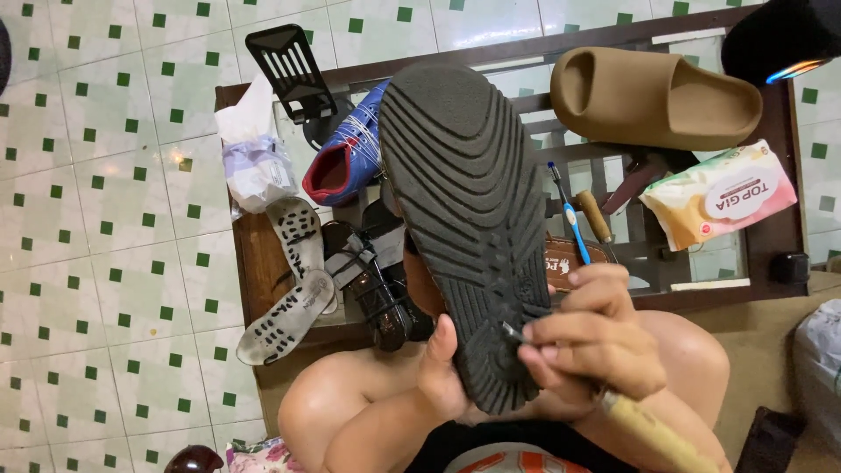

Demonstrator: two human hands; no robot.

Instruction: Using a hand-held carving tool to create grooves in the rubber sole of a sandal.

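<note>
On your far left lie two perforated insoles beside a wad of tissue, then one blue shoe and a black strappy sandal. Your left hand grips the heel edge of the one upturned black sole, fingers clenched behind it. Your right hand pinches a wooden-handled awl, its tip touching the sole's tread. Farther right sit one toothbrush, a tan slide and a wipes pack.

Left hand steadies black sole; right hand presses awl.
</note>
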